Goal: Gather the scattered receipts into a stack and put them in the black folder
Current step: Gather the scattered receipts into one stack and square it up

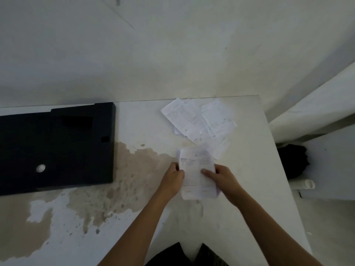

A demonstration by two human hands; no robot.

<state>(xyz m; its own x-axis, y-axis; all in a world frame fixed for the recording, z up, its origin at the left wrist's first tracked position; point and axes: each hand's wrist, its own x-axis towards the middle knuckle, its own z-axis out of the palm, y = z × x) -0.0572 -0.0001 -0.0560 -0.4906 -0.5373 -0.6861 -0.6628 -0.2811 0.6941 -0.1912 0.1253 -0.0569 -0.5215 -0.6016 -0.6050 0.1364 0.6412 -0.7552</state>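
Note:
Both my hands hold a small stack of white receipts (195, 169) just above the table. My left hand (172, 179) pinches its left edge, and my right hand (223, 179) grips its right edge with the thumb on top. Several more receipts (199, 120) lie loosely overlapped on the table beyond the stack, near the far edge. The black folder (55, 146) lies flat and closed at the left of the table, well apart from my hands, with a round hole near its front.
The white table (249, 189) has a large brown patch of worn surface (124, 179) between the folder and my hands. Its right edge runs diagonally close to my right hand. A dark object (294, 162) and a white ledge sit beyond that edge. A wall rises behind.

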